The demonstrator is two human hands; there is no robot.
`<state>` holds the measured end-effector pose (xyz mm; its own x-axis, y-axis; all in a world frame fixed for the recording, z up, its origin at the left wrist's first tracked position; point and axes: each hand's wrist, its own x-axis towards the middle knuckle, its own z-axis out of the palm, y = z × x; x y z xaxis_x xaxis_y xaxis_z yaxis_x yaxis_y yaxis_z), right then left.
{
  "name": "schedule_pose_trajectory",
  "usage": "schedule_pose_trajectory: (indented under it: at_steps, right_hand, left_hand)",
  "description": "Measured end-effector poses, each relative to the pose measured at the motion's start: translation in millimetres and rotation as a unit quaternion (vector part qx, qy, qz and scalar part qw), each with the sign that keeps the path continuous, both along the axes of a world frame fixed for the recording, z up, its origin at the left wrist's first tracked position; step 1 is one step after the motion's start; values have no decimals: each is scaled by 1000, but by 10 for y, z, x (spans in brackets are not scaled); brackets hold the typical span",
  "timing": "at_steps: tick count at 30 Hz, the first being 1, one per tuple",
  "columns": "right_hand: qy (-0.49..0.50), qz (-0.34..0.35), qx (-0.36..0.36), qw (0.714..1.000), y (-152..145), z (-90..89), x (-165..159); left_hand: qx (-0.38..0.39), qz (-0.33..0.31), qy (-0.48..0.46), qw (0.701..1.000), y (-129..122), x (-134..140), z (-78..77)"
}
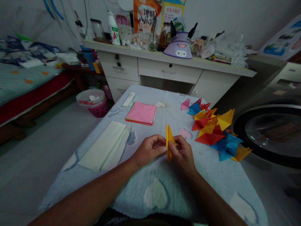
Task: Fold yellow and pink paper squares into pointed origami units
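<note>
Between my two hands stands a folded piece of yellow origami paper point(168, 138), held upright above the table with narrow points at top and bottom. My left hand point(152, 148) is closed, its thumb and fingers pinching the paper's left side. From the other side my right hand point(182, 153) grips it, thumb pressed on the near face. Beyond them lies a stack of square coloured paper point(142, 113), pink on top. To the right sits a pile of folded paper cranes point(211, 138) in yellow, red, blue and pink.
A cloth with heart shapes covers the table point(150, 175). Folded pale paper point(105, 146) lies left, and a small white box point(129, 99) behind it. A cluttered white desk point(154, 67) stands beyond, a waste bin point(96, 103) left, a washing machine point(277, 125) right.
</note>
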<state>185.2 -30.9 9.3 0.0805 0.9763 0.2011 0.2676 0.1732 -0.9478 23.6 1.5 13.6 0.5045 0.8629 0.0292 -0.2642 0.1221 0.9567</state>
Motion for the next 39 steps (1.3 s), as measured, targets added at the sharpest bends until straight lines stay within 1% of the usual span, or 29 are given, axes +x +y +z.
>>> schedule_pose_trajectory:
  at_steps: [6,9,13,16,20,26,30,34,39]
  right_hand:
    - [30,67,6,997,-37,47,21]
    - [36,63,18,997,-29,68,12]
    - [49,56,7,997,-11,76,3]
    - [62,67,3,996,-15,79,8]
    - [75,77,-4,994,-30,75,21]
    - [103,90,-14,991,-38,75,51]
    - [117,83,-5,990,-28,78,60]
    - [121,70,-29,990,-3,28,44]
    - [127,61,-38,989,18,-31,29]
  left_hand:
    - [-8,1,2,1000,7,-22,5]
    - [-16,-1,3,1000,14,-24,-9]
    - [-19,8,1,1000,29,-20,-42]
    - [-20,2,2,1000,32,-17,-46]
    - [-16,-2,20,1000,24,-18,-20]
    - [40,17,48,998,19,-31,42]
    - [11,31,38,999,3,-26,55]
    - [-7,40,20,999,-9,-14,15]
    - [40,59,53,996,3,-4,-63]
